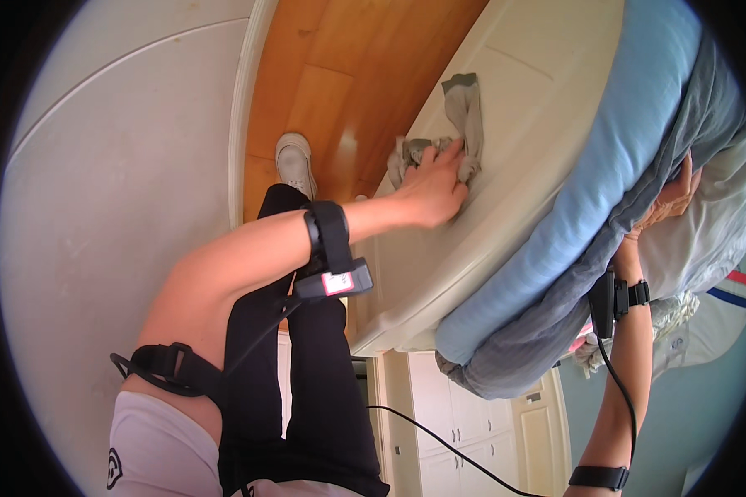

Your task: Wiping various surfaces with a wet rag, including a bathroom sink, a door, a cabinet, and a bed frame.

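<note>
My left hand (433, 189) reaches over the cream side ledge of the bed (526, 124), its fingers spread and touching a pair of crumpled sock-like cloths. One light grey sock (466, 108) with a darker grey end stretches away from the fingertips; the other bunched cloth (399, 159) lies to the left, partly covered by the hand. Over at the right, my right hand (673, 201) rests on the bedding with fingers extended, partly hidden by folds of a grey sheet (547, 302). Both forearms carry black straps with small devices.
A light blue rolled edge of bedding (593, 186) runs between the ledge and the grey sheet. Wooden floor (340, 83) lies to the left, beside a pale wall panel (141, 149). White cabinets (452, 414) stand near the lower edge. A black cable (439, 439) hangs across the lower middle.
</note>
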A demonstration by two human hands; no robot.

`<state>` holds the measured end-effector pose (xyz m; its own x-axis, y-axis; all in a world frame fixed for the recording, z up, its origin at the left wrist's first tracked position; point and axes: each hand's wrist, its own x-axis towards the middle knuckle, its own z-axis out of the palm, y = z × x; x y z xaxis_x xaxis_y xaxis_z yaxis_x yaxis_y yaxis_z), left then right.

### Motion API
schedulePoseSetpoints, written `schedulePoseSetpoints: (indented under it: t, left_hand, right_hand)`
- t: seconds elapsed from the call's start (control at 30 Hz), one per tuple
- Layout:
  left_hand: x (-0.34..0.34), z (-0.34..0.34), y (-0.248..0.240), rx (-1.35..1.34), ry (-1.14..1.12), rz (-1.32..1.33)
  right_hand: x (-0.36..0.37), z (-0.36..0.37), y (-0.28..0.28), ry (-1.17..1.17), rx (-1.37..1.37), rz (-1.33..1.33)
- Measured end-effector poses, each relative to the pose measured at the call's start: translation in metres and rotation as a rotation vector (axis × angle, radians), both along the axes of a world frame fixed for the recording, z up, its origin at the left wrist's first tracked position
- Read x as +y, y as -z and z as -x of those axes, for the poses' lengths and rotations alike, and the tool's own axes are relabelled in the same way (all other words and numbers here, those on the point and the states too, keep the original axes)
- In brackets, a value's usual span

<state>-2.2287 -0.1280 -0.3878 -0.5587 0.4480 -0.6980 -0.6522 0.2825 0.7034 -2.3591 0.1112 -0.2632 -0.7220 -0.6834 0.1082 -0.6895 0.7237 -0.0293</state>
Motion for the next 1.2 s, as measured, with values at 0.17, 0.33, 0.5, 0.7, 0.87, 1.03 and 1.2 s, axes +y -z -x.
schedulePoseSetpoints:
  t: [0.17,0.33,0.5,0.7,0.87,1.03,1.2]
  left_hand:
    - [0.018,-0.002,0.09,0.213,0.282,0.29]
    - [0.016,0.023,0.018,-0.014,0.043,0.161]
    - [0.005,0.047,-0.031,0.156,-0.071,0.046]
    - [0.004,0.096,-0.016,0.413,-0.134,0.034]
    - [0.017,0.117,0.036,0.48,-0.203,0.079]
    - [0.01,0.157,0.091,0.283,-0.084,0.186]
    - [0.011,0.152,0.063,0.32,0.065,0.215]
  right_hand:
    - [-0.007,0.004,0.016,0.095,0.039,0.059]
    - [0.001,0.009,0.024,0.262,0.14,0.051]
    - [-0.022,0.012,0.028,0.388,0.215,0.13]
    - [-0.029,0.018,0.024,0.439,0.157,0.125]
    - [-0.031,0.019,0.018,0.415,0.126,0.126]
    - [-0.036,0.021,0.016,0.407,0.088,0.125]
    - [-0.034,0.02,0.016,0.42,0.062,0.097]
